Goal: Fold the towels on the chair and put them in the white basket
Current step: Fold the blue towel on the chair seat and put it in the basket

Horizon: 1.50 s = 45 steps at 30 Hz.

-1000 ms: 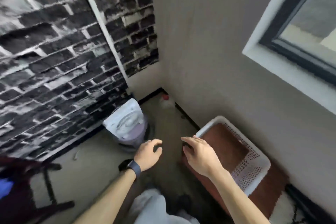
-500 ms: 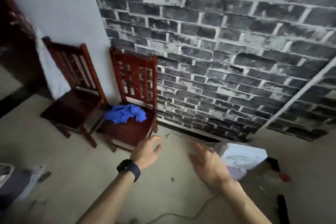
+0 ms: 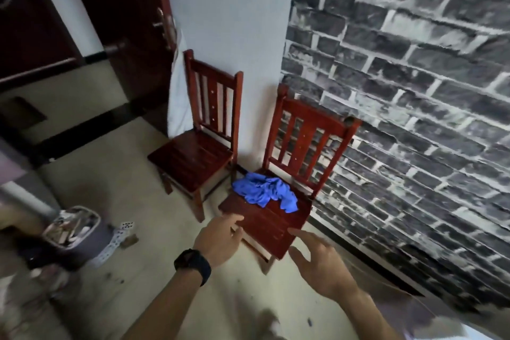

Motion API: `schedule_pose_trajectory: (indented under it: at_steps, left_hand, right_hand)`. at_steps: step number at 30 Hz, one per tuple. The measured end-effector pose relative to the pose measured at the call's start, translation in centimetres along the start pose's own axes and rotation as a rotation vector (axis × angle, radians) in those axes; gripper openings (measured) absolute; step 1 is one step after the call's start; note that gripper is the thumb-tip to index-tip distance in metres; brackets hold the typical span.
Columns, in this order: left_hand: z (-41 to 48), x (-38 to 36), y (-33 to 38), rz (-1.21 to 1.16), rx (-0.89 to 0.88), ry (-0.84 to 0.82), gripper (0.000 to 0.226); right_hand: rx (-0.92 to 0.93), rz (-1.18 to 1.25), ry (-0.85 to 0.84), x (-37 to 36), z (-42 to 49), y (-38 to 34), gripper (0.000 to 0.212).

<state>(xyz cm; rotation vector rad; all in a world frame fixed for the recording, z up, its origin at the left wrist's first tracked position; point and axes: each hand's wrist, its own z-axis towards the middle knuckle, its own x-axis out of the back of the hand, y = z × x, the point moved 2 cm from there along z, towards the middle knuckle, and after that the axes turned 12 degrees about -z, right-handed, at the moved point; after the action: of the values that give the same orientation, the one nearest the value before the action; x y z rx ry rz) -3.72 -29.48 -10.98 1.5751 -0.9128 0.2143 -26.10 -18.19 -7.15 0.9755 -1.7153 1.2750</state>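
On seat of right chair [image 3: 265,228], toward backrest: crumpled blue towel [image 3: 264,195]. Left hand [image 3: 218,241] and right hand [image 3: 323,268] hover near seat's front edge, fingers loosely spread, holding nothing. Left, on floor: small bin [image 3: 72,227], jumbled contents, unclear what.

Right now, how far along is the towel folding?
Done: nothing visible. The blue towel lies crumpled and unfolded on the right chair. In hand: nothing; the left hand and right hand reach toward that chair, open and empty. Left: pick up, fold, and carry it to the white basket, which is out of view.
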Motion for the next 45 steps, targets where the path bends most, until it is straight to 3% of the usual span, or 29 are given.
schedule_pose_trajectory:
  at_steps: [8,21,27,32,38,41,45]
  left_hand:
    - [10.7,3.9,-5.4,0.018,0.077,-0.063,0.041]
    - [28.9,9.3,-11.0,0.199,0.206,-0.291,0.047]
    - [37.9,8.7,-17.2,0.313,0.151,-0.401,0.048]
    - [46.8,5.4,-25.6,0.539,0.124,-0.571,0.056]
    - [55.4,1.7,-33.3,0.696,0.005,-0.639,0.066]
    - [58.0,0.5,-37.2,0.762,-0.003,-0.65,0.076]
    - [58.3,0.5,-41.2,0.827,0.061,-0.742,0.087]
  right_hand:
    - [0.014,0.065,-0.098,-2.7,13.7,-2.9,0.041]
    - [-0.221,0.23,-0.347,-9.7,33.9,-5.1,0.046]
    - [-0.431,0.249,-0.43,-15.9,41.0,-3.4,0.05]
    - [-0.665,0.219,-0.507,-23.3,45.6,0.7,0.061]
    - [-0.921,0.201,-0.333,-29.1,50.6,5.0,0.076]
    - [-1.002,0.149,-0.295,-31.6,52.5,6.8,0.065]
    - [-1.096,0.044,-0.217,-32.2,53.8,7.2,0.026]
